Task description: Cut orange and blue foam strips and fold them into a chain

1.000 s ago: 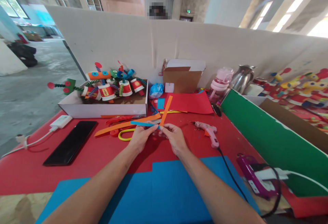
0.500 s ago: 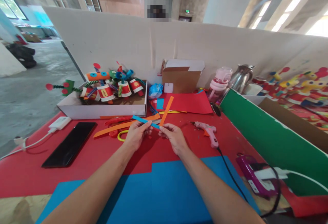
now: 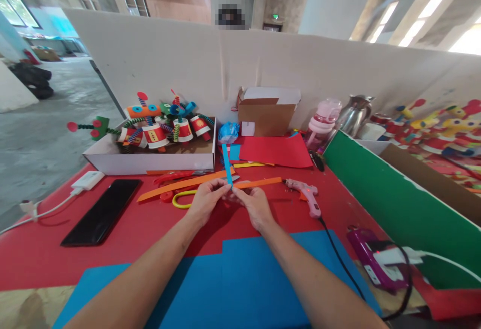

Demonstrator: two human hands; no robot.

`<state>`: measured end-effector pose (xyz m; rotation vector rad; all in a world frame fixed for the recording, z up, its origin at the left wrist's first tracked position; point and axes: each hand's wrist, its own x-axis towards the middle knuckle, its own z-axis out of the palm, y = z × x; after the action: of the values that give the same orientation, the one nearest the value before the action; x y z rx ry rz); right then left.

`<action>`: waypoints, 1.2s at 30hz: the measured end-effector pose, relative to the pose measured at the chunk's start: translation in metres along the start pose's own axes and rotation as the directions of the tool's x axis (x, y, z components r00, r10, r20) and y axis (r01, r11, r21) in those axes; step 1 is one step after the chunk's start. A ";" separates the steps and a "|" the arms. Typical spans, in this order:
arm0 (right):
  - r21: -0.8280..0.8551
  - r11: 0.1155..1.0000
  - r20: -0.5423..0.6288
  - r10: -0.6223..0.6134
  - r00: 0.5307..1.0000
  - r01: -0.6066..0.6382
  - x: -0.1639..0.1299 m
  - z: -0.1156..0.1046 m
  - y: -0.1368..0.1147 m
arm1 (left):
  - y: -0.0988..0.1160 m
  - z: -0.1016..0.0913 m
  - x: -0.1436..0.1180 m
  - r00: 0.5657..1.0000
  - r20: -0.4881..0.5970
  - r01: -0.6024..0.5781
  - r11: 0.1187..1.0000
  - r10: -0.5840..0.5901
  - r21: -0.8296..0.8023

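Observation:
My left hand [image 3: 205,201] and my right hand [image 3: 253,203] meet above the red table cover, fingertips pinched together. Between them they hold two paper strips joined at one end. The blue strip [image 3: 226,163] stands up and away from me. The orange strip [image 3: 259,183] lies flat and points right, toward the pink glue gun [image 3: 306,196]. Which hand holds which strip is hard to tell; both pinch the joint. A longer orange strip [image 3: 176,184] and yellow-handled scissors [image 3: 182,199] lie just left of my left hand.
A white box [image 3: 150,161] with several paper-cup figures stands at the back left. A black phone [image 3: 101,211] and charger lie left. Blue paper sheets [image 3: 233,279] lie near me. A purple tool [image 3: 370,259], green board [image 3: 379,193], pink bottle [image 3: 323,121], kettle and cardboard box are right and behind.
The strips have been folded over each other: the blue strip swung from lying leftward to pointing up, and the orange strip swung from pointing up to lying flat to the right.

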<state>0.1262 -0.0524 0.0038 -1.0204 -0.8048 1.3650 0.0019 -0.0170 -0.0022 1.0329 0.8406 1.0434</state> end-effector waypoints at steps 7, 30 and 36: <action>-0.079 0.995 -0.037 -0.068 0.997 0.064 0.001 -0.001 0.000 | 0.003 0.003 -0.002 1.000 0.004 -0.010 0.998 0.009 0.062; 0.219 0.975 0.030 0.041 0.999 -0.046 0.009 -0.006 0.008 | 0.007 0.007 -0.005 0.995 0.014 0.100 0.985 -0.099 -0.143; 0.274 0.959 0.090 0.047 0.995 -0.070 0.009 -0.007 0.008 | 0.006 0.007 -0.004 0.995 0.003 0.098 0.985 -0.099 -0.140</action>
<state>0.1298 -0.0447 -0.0073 -0.7772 -0.6255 1.5304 0.0055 -0.0219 0.0059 0.8630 0.8021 1.0057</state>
